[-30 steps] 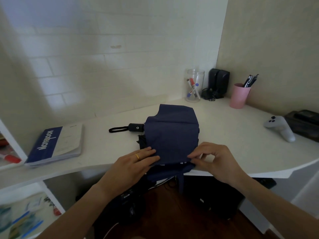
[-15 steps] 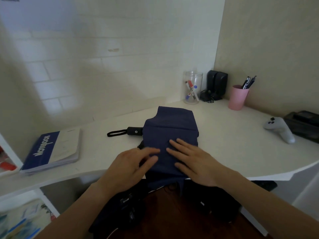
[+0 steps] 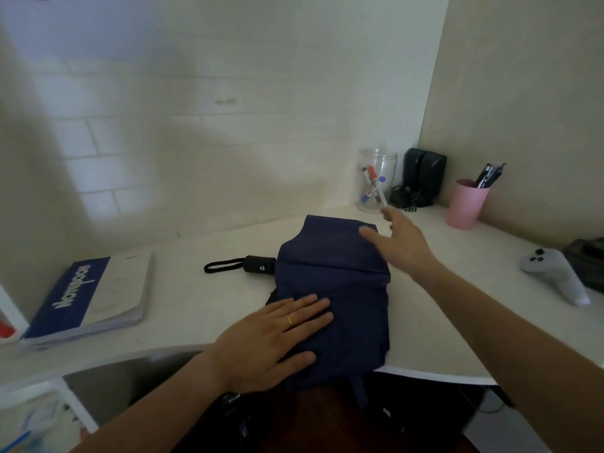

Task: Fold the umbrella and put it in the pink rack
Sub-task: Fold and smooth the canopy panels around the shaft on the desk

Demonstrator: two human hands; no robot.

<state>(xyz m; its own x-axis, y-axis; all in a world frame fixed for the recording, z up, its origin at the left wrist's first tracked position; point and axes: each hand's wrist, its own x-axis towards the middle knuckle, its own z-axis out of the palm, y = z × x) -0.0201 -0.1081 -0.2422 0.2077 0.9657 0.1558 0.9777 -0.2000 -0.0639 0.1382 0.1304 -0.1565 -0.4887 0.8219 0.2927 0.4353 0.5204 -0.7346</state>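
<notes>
Navy folding umbrella (image 3: 336, 289) flat on white desk (image 3: 457, 322), near edge overhanging. Left hand (image 3: 274, 338) open, palm flat, pinning canopy's near part; grasps nothing. Right hand (image 3: 400, 243) open, blurred, over far right corner; contact unclear. Beyond left fingertips: black handle (image 3: 260, 264), wrist strap (image 3: 222, 266).

Judgement: fabric soft, slick, springs unfolded; whole thing light. Grip rigid handle, roll canopy tight. Pink rack not identifiable.

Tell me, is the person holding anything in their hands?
Nothing is gripped. The left hand lies flat, pressing the near part of the umbrella; the right hand is open above its far end.
</notes>
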